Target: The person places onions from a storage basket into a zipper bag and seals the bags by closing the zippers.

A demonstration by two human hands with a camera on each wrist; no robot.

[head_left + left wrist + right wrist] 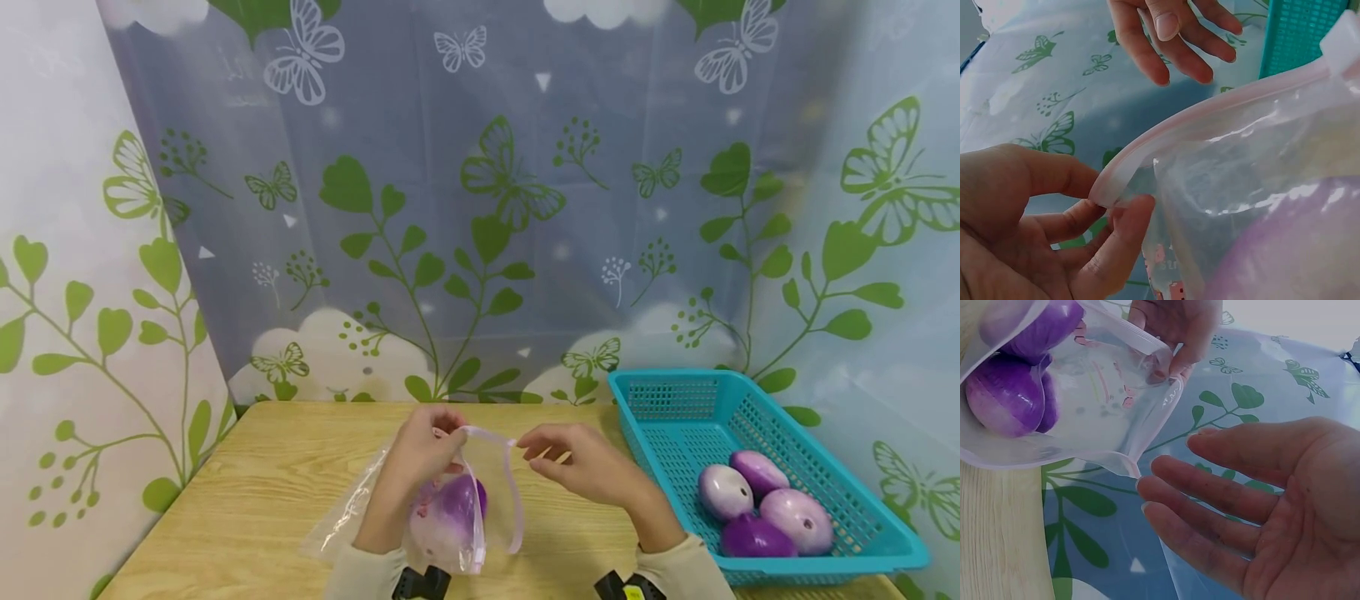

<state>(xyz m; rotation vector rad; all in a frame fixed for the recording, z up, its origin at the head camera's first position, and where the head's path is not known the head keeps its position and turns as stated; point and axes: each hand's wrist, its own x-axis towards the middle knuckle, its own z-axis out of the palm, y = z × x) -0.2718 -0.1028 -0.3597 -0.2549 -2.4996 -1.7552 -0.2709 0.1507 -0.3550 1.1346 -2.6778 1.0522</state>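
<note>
A clear plastic slider bag (480,546) with a pale pink rim hangs with its mouth parted above the table. My left hand (423,446) pinches one end of that rim between thumb and finger, as the left wrist view also shows. Inside the bag lie glossy purple-and-white onion-like rounds (1007,394). To the right, my right hand (573,462) has its fingers loosely extended, with fingertips (1147,484) right beside the bag's rim corner; whether they touch it I cannot tell. A whitish slider (1342,47) sits on the rim.
At the right of the wooden table (262,475) stands a turquoise plastic basket (637,433) holding several more purple-and-white rounds (797,521). A curtain (420,108) printed with leaves and butterflies hangs behind the table and on both sides.
</note>
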